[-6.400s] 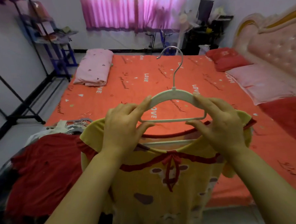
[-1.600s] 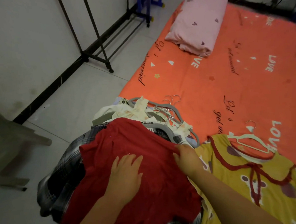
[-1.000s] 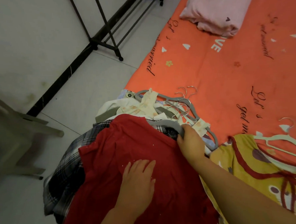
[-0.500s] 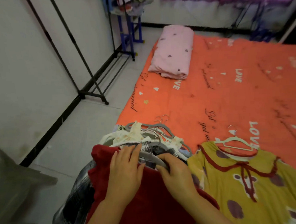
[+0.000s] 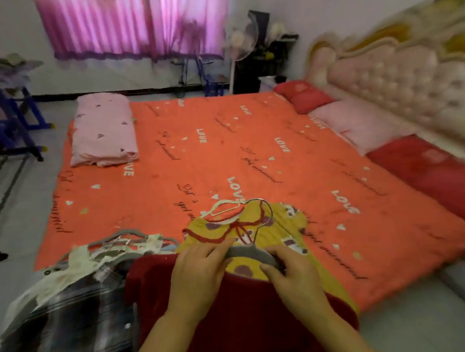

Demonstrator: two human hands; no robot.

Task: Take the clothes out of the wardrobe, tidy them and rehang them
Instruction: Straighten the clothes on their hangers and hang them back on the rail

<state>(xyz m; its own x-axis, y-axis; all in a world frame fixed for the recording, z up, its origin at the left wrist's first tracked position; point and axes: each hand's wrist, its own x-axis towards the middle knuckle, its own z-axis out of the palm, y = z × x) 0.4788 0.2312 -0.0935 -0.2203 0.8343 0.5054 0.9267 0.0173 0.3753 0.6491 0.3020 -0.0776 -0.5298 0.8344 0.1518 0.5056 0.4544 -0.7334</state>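
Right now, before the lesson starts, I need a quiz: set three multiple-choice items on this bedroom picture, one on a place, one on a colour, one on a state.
1. Where is the folded pink quilt?
A. far left corner of the bed
B. on a chair
C. in a drawer

2. What colour is the hanger held in both hands?
A. white
B. grey
C. blue

3. What state is the yellow dress in?
A. hung on a rail
B. spread flat on the bed
C. rolled up

Answers:
1 A: it rests on that corner.
2 B: the left hand and right hand hold it, grey, at the red garment's top.
3 B: it lies spread out there.
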